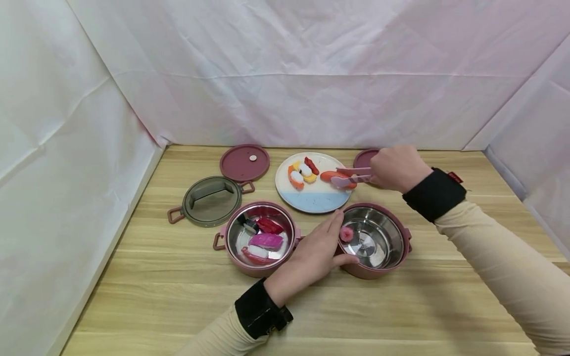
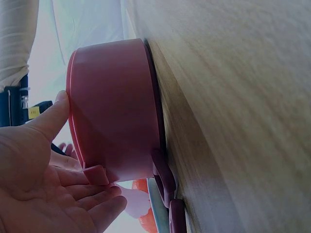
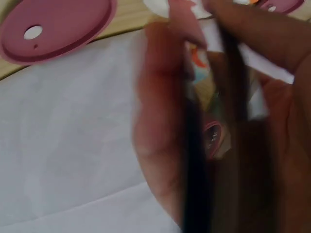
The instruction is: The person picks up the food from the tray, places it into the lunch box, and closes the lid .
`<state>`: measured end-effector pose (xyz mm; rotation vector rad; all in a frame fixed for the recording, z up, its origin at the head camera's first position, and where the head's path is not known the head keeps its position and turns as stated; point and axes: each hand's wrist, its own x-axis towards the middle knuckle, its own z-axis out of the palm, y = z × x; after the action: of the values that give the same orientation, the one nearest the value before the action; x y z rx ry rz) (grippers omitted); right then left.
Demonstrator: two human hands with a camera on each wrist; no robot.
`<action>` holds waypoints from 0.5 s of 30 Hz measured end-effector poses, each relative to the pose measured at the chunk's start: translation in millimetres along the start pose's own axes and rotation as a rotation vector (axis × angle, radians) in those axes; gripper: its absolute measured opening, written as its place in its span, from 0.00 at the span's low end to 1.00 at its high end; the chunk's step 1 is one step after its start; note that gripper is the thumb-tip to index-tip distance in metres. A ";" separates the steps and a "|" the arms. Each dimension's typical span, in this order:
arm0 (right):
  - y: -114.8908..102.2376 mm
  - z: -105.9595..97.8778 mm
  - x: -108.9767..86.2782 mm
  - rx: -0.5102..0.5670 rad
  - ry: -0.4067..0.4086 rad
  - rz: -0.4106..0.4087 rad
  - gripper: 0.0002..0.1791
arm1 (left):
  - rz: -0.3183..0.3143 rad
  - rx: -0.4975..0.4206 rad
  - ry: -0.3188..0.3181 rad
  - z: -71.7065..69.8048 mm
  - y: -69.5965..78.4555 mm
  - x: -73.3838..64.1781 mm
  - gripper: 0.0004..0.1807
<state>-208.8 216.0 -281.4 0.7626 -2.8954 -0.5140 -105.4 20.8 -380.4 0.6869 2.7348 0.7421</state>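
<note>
My right hand [image 1: 396, 168] grips pink tongs [image 1: 342, 182], whose tips lie around an orange toy sushi piece [image 1: 327, 175] on the round plate [image 1: 311, 201]. Whether the tips squeeze it is hard to tell; the right wrist view is blurred. My left hand [image 1: 311, 252] rests against the left side of the right-hand steel-lined pot [image 1: 374, 273], thumb at its near rim and fingers stretched out. In the left wrist view the thumb touches the rim of this dark pink pot [image 2: 114, 111]. A small pink round piece [image 1: 346, 234] lies inside it.
More toy sushi [image 1: 296, 179] is on the plate's left half. The left pot [image 1: 256, 271] holds several toy pieces. Behind it lie a grey lid with a handle [image 1: 209, 207] and a dark pink lid [image 1: 240, 165]. Another pink lid [image 1: 362, 159] is partly behind my right hand. White cloth [image 1: 311, 109] hangs behind.
</note>
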 end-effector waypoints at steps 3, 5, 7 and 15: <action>-7.8 -2.3 3.9 -0.059 0.025 -0.014 0.22 | 0.004 0.001 0.001 0.6 -0.1 0.0 0.55; -11.0 -0.2 4.1 -0.095 0.086 -0.030 0.23 | 0.006 0.003 0.003 1.1 -0.2 0.1 0.55; -11.8 3.2 3.0 -0.111 0.140 -0.038 0.25 | 0.006 0.003 0.003 1.5 -0.1 0.2 0.55; -2.7 4.2 -8.1 -0.114 0.270 -0.058 0.29 | -0.005 -0.009 -0.005 1.0 -1.1 0.5 0.55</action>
<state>-201.3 219.0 -286.4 0.8305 -2.5800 -0.5306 -105.9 20.6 -381.9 0.6787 2.7260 0.7508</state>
